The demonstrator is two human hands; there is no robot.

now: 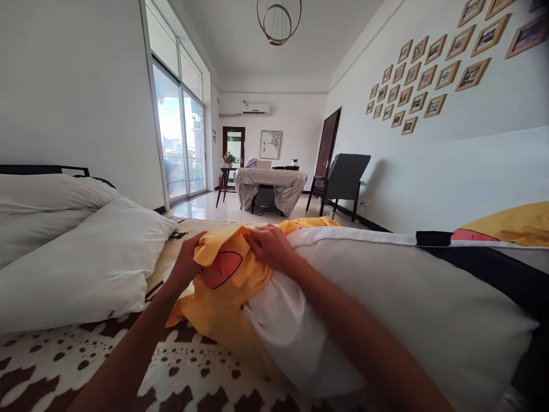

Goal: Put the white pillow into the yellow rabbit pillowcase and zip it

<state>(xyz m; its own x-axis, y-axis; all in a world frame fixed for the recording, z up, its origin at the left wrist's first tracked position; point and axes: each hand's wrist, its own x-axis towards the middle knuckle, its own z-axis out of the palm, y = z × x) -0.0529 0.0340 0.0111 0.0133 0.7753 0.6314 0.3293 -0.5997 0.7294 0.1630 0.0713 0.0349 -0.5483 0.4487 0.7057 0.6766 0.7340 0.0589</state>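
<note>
Both my hands grip a yellow pillowcase [253, 280] printed with a pinkish-red patch outlined in black. My left hand [191, 254] is closed on its left edge, with the fingers partly behind the cloth. Pinching the upper edge is my right hand [272, 246], a short way to the right. The yellow cloth lies bunched around the left end of a large white pillow [398, 292], whose right part is bare. How far the pillow reaches inside the cloth is hidden. My right forearm crosses in front of the pillow.
White pillows [94, 252] lie at left on a brown-and-white patterned blanket [193, 366]. A black bed frame [484, 269] and another yellow piece [510, 223] are at right. Beyond the bed stand a covered table [274, 177] and a dark chair [345, 177].
</note>
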